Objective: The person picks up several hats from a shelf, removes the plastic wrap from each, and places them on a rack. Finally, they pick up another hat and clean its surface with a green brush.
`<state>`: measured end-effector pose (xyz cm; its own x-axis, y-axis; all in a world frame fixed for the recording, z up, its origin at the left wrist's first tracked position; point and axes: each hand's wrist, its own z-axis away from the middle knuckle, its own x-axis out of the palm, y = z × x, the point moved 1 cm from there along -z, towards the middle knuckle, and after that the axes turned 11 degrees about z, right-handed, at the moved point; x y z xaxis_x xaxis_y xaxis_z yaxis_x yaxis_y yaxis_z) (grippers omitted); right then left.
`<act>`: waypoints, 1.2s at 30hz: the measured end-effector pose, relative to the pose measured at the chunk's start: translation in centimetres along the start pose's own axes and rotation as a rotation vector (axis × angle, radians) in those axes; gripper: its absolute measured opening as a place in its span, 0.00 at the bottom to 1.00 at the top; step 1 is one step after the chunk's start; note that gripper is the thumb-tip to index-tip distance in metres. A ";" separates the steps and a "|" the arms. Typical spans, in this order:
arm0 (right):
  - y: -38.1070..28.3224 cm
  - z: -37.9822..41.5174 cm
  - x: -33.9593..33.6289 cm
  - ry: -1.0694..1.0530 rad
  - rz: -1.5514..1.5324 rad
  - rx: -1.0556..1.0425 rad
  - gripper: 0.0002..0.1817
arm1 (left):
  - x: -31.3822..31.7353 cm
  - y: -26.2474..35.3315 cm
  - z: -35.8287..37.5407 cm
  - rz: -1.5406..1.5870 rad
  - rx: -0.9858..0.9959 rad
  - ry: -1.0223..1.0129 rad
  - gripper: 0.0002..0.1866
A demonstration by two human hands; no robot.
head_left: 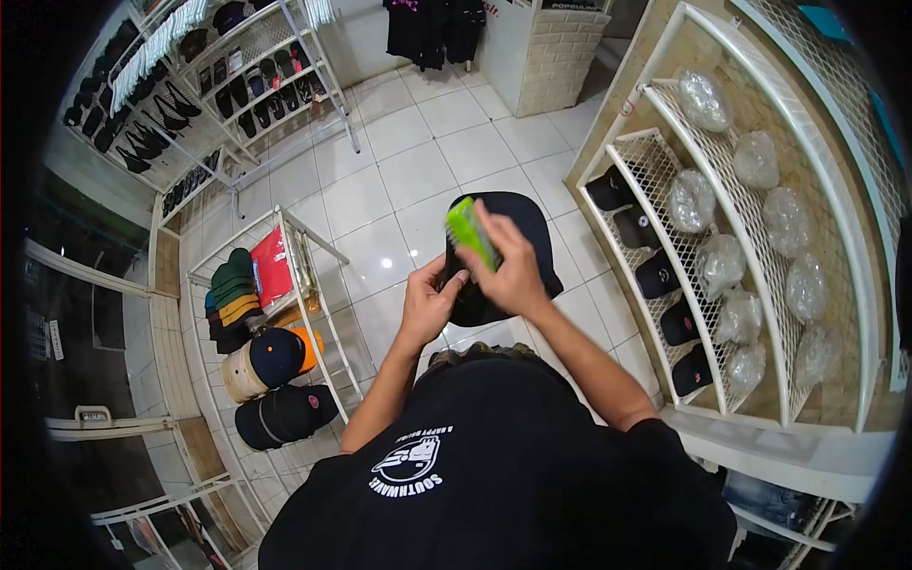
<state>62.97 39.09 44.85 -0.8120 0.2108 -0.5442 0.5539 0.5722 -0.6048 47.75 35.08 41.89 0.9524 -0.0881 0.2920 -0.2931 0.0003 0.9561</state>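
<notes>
A dark cap (534,233) is held out in front of my body, above the tiled floor. My left hand (427,302) grips the cap's left edge, with the thumb lying on top and some fingers hidden. In my right hand (514,268) is a bright green brush (465,226), closed in by the fingers. The brush is over the cap's upper left part; its underside is hidden, and slight blur keeps me from telling whether it touches the fabric.
To the right, a white mesh rack (646,90) carries dark caps and clear plastic-wrapped bundles. A low white display stand (334,255) at left bears stacked caps (275,356) and a red packet (270,268). Sandals hang on a wall rack (269,90) farther back, near a brick-faced counter (559,71).
</notes>
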 end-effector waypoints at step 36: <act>0.4 -1.2 0.9 0.132 0.080 0.154 0.34 | 1.4 -1.0 -1.2 -0.016 0.077 0.006 0.17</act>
<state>62.20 40.43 44.79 -0.7756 0.3586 -0.5195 0.6312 0.4235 -0.6498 49.47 36.13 41.42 0.9573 -0.0813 0.2774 -0.2835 -0.0781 0.9558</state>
